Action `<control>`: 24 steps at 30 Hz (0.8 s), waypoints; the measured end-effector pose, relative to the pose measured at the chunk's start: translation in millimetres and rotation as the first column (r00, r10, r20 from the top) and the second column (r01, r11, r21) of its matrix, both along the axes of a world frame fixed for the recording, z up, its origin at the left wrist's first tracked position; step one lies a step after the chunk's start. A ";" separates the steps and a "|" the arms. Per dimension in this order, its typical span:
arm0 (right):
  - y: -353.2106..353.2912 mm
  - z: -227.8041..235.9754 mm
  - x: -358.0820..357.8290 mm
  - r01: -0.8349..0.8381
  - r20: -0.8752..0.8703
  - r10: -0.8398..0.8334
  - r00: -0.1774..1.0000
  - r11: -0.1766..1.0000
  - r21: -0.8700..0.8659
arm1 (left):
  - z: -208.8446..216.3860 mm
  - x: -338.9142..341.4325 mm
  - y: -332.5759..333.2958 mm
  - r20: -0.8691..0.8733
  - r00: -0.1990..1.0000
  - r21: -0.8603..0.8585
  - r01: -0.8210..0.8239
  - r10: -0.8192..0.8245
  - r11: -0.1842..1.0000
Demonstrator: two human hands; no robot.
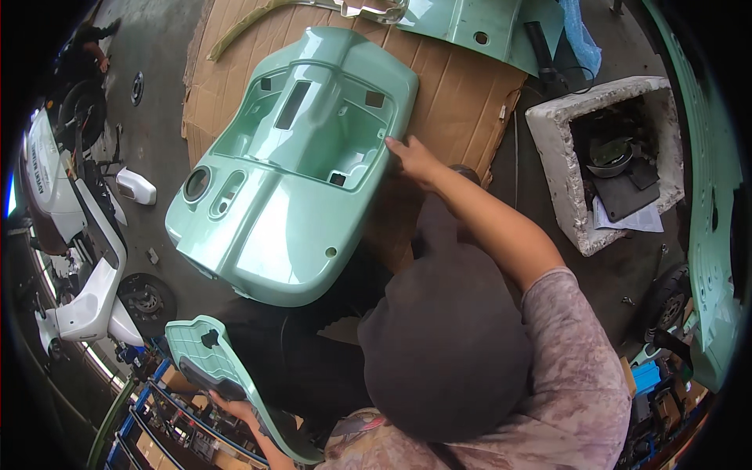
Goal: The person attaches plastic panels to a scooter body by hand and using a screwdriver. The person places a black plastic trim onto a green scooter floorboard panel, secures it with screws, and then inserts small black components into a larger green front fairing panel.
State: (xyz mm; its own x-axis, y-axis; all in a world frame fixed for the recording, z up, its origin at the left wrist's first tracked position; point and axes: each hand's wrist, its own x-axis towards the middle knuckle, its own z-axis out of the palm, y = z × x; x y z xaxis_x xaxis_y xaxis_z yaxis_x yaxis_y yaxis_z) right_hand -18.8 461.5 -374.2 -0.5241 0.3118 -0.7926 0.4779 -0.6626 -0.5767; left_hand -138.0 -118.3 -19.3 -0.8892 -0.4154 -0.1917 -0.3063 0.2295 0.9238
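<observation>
A large glossy mint-green scooter body panel (270, 223) rests tilted on the brown cardboard (446, 102). It has a deep recess, a round hole and several square cutouts. Its right rim is pinched by my right hand (417, 162), with the thumb and fingers at the edge. Lower left, my left hand (233, 407) is closed on a narrow, curved mint-green trim panel (210, 345). That piece shows a ribbed face and a dark strip along one side. Part of the left fingers is hidden behind it. The two panels are apart.
A battered white foam box (548, 145) with dark parts and paper stands to the right. More green panels (462, 23) lie at the top. A white scooter (78, 301) stands at left, near a small white part (136, 186). A blue rack (160, 376) is lower left.
</observation>
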 end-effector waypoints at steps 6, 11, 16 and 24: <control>-12.2 0.9 -51.4 -0.106 -0.197 0.157 0.968 0.963 0.250 | -1.2 -4.0 -8.9 0.014 1.000 -0.082 0.019 -0.018 0.996; -22.3 -10.0 -93.2 -0.020 -0.276 0.134 0.952 0.924 0.381 | -9.1 -5.3 -6.0 0.034 0.999 -0.080 0.041 -0.039 0.996; -15.7 -6.5 -110.7 -0.017 -0.359 0.098 0.928 0.975 0.222 | -9.4 -2.6 -12.5 0.025 0.999 -0.068 0.043 -0.041 0.997; -17.7 26.5 -113.5 0.084 -0.421 -0.067 0.904 0.996 0.021 | -1.4 3.7 -31.1 0.009 0.999 -0.062 0.038 -0.037 0.997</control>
